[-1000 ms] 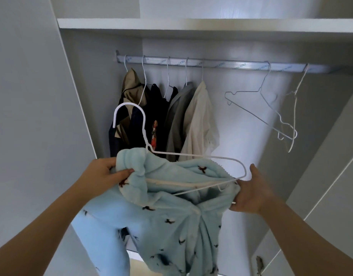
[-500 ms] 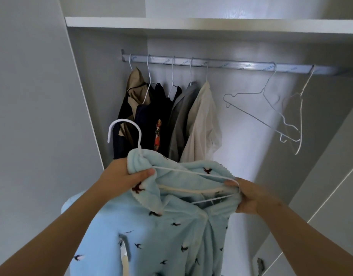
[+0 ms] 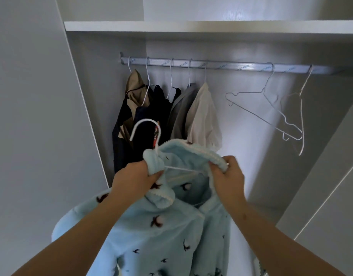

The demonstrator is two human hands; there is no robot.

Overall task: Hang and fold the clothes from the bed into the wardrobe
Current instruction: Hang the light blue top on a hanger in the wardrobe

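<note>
Both hands have drawn closer together since half a second ago: the right hand (image 3: 228,176) has come in from the far end of the white wire hanger (image 3: 146,120) to the collar, and more of the wire now lies inside the light blue fleece garment with small dark bird shapes (image 3: 171,226). The left hand (image 3: 134,177) grips the collar's left fold at the base of the hanger's hook, fingers curled round the fleece. The right hand pinches the collar's right edge. The garment hangs from both hands at lower centre of the frame, below the silver metal rail (image 3: 231,66) and not on it. On the rail at centre left hang tan, navy, grey and cream clothes (image 3: 203,116); at right hang two empty wire hangers (image 3: 249,93).
</note>
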